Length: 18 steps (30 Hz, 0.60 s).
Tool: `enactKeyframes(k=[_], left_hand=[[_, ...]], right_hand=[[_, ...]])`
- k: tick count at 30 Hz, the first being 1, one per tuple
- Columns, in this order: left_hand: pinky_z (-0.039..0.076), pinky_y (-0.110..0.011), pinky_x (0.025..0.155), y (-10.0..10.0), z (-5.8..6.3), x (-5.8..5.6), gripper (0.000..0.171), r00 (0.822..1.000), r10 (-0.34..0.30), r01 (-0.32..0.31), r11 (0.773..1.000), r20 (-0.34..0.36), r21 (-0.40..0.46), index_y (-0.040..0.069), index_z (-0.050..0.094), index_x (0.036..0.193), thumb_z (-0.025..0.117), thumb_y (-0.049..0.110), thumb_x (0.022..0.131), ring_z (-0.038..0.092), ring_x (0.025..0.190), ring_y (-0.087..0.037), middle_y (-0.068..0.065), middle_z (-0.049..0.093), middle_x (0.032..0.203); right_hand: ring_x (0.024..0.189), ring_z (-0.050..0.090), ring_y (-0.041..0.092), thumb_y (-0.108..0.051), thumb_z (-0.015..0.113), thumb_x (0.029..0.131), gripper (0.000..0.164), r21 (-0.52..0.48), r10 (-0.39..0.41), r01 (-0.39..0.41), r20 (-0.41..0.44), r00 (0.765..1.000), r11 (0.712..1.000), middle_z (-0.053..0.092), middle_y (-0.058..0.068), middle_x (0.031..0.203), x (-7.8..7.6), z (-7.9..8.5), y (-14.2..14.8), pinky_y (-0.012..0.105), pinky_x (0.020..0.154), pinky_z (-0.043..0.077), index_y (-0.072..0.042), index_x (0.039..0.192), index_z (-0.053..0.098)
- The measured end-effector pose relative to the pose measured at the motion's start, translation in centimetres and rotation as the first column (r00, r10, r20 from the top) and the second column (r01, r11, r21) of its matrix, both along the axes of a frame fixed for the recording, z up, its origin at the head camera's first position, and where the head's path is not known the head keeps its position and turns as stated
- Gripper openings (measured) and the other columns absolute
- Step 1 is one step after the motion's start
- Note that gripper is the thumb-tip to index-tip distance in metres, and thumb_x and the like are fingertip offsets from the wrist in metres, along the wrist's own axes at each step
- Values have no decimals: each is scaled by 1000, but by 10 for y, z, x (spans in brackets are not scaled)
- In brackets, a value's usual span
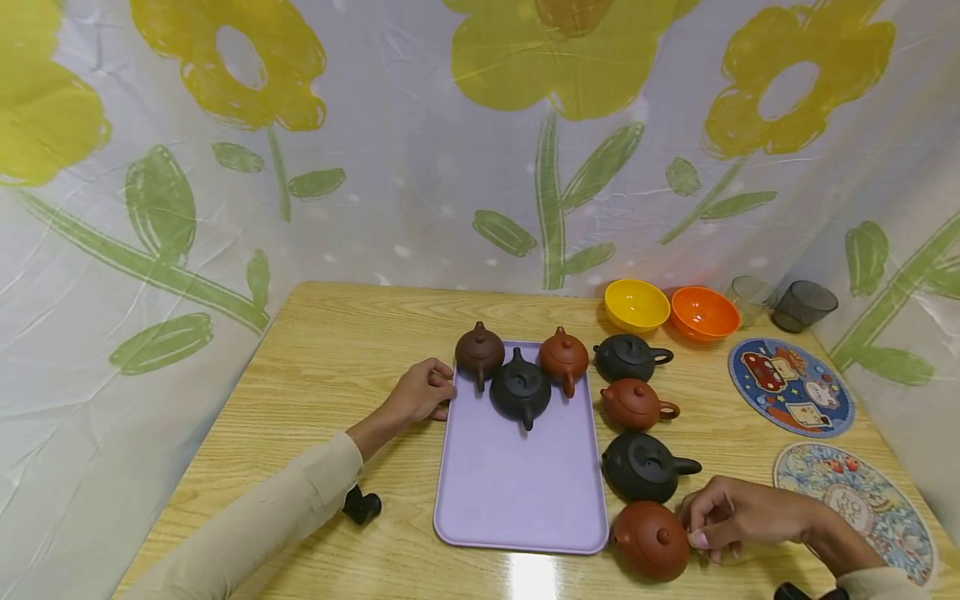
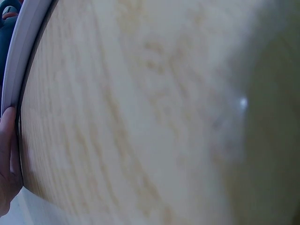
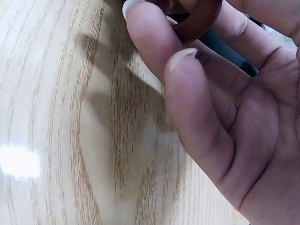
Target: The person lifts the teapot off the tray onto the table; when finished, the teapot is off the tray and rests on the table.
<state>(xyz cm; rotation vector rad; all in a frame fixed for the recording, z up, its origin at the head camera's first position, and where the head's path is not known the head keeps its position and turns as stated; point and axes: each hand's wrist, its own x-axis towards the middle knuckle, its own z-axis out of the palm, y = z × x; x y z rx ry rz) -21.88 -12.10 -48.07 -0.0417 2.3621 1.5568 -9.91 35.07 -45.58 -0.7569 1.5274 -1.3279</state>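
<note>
A lilac tray point(image 1: 521, 492) lies on the table with three small teapots at its far end: a dark brown one point(image 1: 480, 353), a black one point(image 1: 521, 392) and a reddish-brown one point(image 1: 563, 358). At the tray's left side, my left hand point(image 1: 423, 390) holds the rim; in the left wrist view its fingertips point(image 2: 7, 123) lie right at that rim. My right hand point(image 1: 742, 517) pinches the handle point(image 3: 199, 23) of the nearest reddish-brown teapot point(image 1: 651, 542). That teapot stands upright by the tray's near right corner, its spout pointing at the tray.
Along the tray's right side stand a black teapot point(image 1: 641, 467), a reddish-brown teapot point(image 1: 633, 405) and another black teapot point(image 1: 624, 358). Behind are a yellow bowl point(image 1: 637, 307), an orange bowl point(image 1: 705, 314) and a dark glass point(image 1: 804, 307). Two round mats, one blue point(image 1: 791, 387), lie right.
</note>
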Motion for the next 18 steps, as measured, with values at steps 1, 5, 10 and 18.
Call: enactKeyframes(k=[1, 5, 10, 18], left_hand=[[64, -33, 60, 0, 1, 0, 28, 1000, 0, 0, 1000, 1, 1, 1, 58, 118, 66, 2, 92, 66, 72, -17, -12, 63, 97], [64, -33, 60, 1, 1, 0, 27, 1000, 1, -1, 1000, 2, 0, 1, 58, 118, 65, 2, 92, 66, 72, -17, -13, 63, 98], [64, -32, 60, 1, 1, 0, 27, 1000, 3, -3, 1000, 5, -7, 2, 58, 118, 66, 3, 92, 66, 74, -18, -12, 62, 99], [64, -32, 60, 1, -3, -1, 28, 1000, 6, -6, 1000, 1, 4, 2, 58, 118, 66, 3, 92, 66, 71, -17, -13, 63, 99]], right_hand=[[80, 65, 0, 2, 49, 102, 19, 3, -2, 2, 1, 1000, 1000, 59, 29, 97, 0, -1, 0, 15, 60, 56, 10, 95, 65], [79, 63, 0, 2, 49, 102, 19, 4, -9, 9, 9, 1000, 1000, 59, 31, 97, 0, -2, 1, 16, 60, 55, 10, 94, 65], [76, 58, -1, 2, 50, 102, 20, 14, -19, 19, 5, 1000, 1000, 57, 32, 93, 0, -3, 1, 16, 60, 54, 9, 95, 66], [79, 61, 3, -1, 47, 102, 23, 126, -93, 95, -25, 995, 987, 67, 20, 100, -2, 10, 11, 20, 64, 55, 2, 113, 68]])
